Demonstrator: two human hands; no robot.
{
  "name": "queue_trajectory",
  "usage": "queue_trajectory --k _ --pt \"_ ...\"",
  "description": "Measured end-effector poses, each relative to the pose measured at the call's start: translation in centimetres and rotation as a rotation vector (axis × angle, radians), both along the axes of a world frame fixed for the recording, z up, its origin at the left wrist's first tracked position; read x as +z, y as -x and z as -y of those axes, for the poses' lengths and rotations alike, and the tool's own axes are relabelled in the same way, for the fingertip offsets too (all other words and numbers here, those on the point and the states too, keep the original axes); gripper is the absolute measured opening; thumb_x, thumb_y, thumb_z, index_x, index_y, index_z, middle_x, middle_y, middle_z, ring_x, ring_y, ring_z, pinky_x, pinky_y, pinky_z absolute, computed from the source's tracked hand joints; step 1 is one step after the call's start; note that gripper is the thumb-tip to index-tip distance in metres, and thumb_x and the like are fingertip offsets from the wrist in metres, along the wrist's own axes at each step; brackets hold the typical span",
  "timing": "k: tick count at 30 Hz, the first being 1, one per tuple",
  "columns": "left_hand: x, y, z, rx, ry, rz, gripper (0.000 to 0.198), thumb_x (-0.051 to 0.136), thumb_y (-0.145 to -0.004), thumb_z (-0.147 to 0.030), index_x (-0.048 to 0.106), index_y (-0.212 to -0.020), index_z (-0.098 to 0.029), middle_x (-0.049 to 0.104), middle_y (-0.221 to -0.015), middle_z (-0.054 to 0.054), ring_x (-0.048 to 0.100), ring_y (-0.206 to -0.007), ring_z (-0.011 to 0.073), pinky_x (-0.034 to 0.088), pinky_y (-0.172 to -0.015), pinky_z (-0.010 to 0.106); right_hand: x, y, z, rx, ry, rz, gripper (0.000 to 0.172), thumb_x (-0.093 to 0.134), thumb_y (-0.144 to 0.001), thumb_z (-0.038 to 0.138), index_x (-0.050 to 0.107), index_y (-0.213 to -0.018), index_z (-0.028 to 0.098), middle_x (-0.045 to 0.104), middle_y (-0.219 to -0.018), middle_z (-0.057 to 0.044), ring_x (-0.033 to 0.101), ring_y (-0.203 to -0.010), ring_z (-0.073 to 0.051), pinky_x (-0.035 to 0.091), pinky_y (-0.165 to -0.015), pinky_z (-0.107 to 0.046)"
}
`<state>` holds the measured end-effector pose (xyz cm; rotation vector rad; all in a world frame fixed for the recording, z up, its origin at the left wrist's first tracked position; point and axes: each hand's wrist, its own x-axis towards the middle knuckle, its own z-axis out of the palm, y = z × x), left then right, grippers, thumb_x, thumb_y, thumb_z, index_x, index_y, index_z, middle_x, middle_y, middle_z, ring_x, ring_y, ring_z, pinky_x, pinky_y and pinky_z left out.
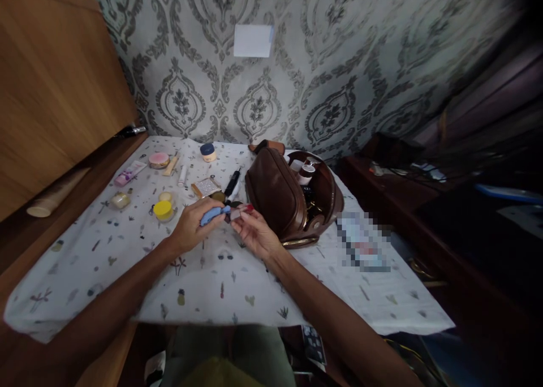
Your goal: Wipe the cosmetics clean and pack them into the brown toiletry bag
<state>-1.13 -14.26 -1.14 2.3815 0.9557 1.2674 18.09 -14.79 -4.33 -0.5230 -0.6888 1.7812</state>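
My left hand [192, 226] is closed around a bunched blue cloth [211, 215]. The cloth meets a small pale, see-through item with a red end [237, 212], pinched in the fingers of my right hand [257, 235]; its exact kind is too small to make out. Just right of my hands stands a brown leather cosmetic bag [275, 192], unzipped, with jars and other items inside. Behind my fingers lie a glittery square compact [206, 186] and a black tube [233, 182]. A yellow-lidded jar [163, 210] is left of my left hand.
On the patterned white cloth [220, 296] are a blue-lidded jar [207, 152], a pink round compact [159, 160], a purple-white tube [129, 173] and a small bottle [120, 200]. A blurred-out flat object [363, 243] lies right of the bag. A wooden cabinet [63, 59] rises at left.
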Motion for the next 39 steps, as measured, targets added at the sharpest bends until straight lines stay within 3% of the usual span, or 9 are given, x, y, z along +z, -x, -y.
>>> queue_trajectory --k 5,12,23,29,34,39 --pt "-0.7 0.0 -0.3 -0.017 0.109 -0.016 0.036 0.065 -0.087 -0.048 0.064 -0.107 -0.018 0.069 -0.099 0.007 0.066 -0.087 0.0207 0.05 -0.078 0.03 0.1 0.1 0.1 -0.049 -0.021 -0.006 0.033 0.091 -0.06 0.022 0.067 -0.083 0.021 0.07 -0.085 0.004 0.068 -0.086 -0.01 0.056 -0.087 -0.02" --pt "-0.5 -0.1 -0.4 0.057 0.216 0.105 0.028 0.063 -0.089 -0.042 0.064 -0.104 -0.019 0.07 -0.1 0.006 0.066 -0.09 0.0204 0.05 -0.081 0.03 -0.4 0.4 0.4 -0.116 -0.144 0.319 0.032 0.089 -0.06 0.029 0.065 -0.08 0.02 0.065 -0.079 0.003 0.058 -0.067 -0.009 0.05 -0.055 -0.017" --pt "-0.2 0.1 -0.6 -0.048 0.103 0.01 0.022 0.063 -0.09 -0.036 0.063 -0.105 -0.02 0.065 -0.098 0.006 0.062 -0.092 0.0204 0.05 -0.083 0.032 -0.7 -0.1 0.3 -0.068 -0.354 0.588 0.036 0.085 -0.065 0.041 0.064 -0.085 0.021 0.061 -0.075 0.003 0.054 -0.067 -0.011 0.046 -0.062 -0.023" --pt "-0.3 0.4 -0.8 -0.065 0.015 -0.04 0.016 0.063 -0.09 -0.032 0.064 -0.102 -0.02 0.062 -0.097 0.005 0.062 -0.092 0.0189 0.049 -0.082 0.031 -1.3 0.0 0.0 -0.072 -0.311 0.6 0.046 0.088 -0.059 0.04 0.065 -0.094 0.021 0.06 -0.074 0.004 0.053 -0.063 -0.009 0.043 -0.058 -0.022" --pt "-0.1 0.1 -0.5 -0.041 -0.026 -0.021 0.007 0.06 -0.089 -0.025 0.064 -0.092 -0.02 0.062 -0.092 0.004 0.06 -0.088 0.0182 0.049 -0.079 0.03 -1.0 0.2 0.4 0.053 -0.24 0.568 0.042 0.085 -0.065 0.044 0.066 -0.093 0.02 0.06 -0.071 0.005 0.051 -0.054 -0.007 0.043 -0.05 -0.02" --pt "0.0 -0.2 -0.4 0.098 0.075 0.129 0.011 0.06 -0.089 -0.031 0.062 -0.094 -0.02 0.064 -0.092 0.003 0.059 -0.088 0.018 0.048 -0.083 0.031 -0.2 0.5 0.8 0.019 -0.119 0.348 0.04 0.086 -0.067 0.043 0.063 -0.091 0.021 0.069 -0.081 0.001 0.062 -0.069 -0.011 0.052 -0.065 -0.022"
